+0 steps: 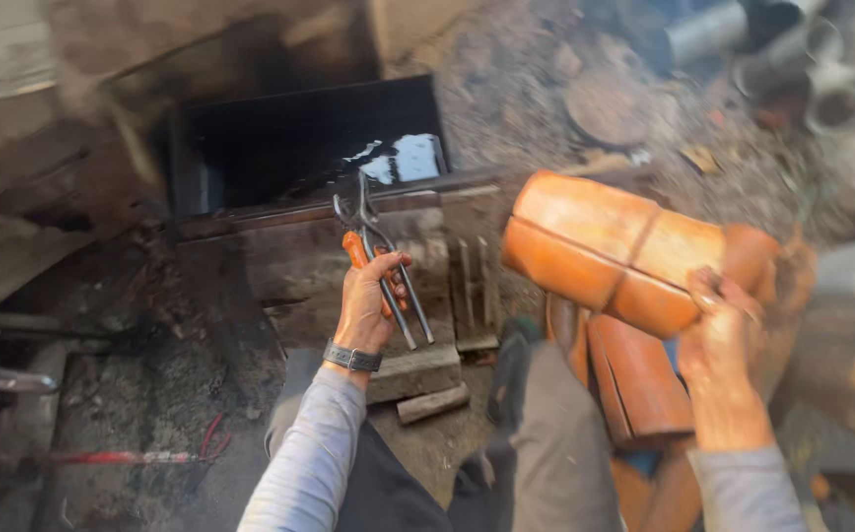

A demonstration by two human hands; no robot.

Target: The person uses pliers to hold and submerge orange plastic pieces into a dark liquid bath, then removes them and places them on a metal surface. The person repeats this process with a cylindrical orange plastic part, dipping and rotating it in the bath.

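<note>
Here, lines on what the head view shows.

Tongs: metal tongs [380, 258] with orange-wrapped handles stand near the middle of the scene, tips pointing far toward the tank, handle rods trailing down toward the near side.
Left hand: the left hand [368, 303] is clamped around the tongs' handles, fingers curled over them; a dark watch [352, 357] sits on the wrist above a grey sleeve.
Orange block: a large orange block [605, 251], made of halves with seams and a band mark across it, is lifted at the right, tilted, its far-left end higher.
Right hand: the right hand [721, 345] grips the block's near right end, fingers wrapped over its edge.
Other orange pieces: more orange curved pieces [639, 379] lie below the block, just beside the person's right knee.
Tank: a dark rectangular tank [299, 143] holds black shiny liquid, far from the tongs' tips.
Bricks: grey bricks [417, 379] lie near, under the left hand.
Ground: ashy, gritty ground [516, 89] spreads far right, with grey pipes [831, 69] at the far right corner.
Left side: a red-tipped rod [102, 457] lies on the near left floor.
</note>
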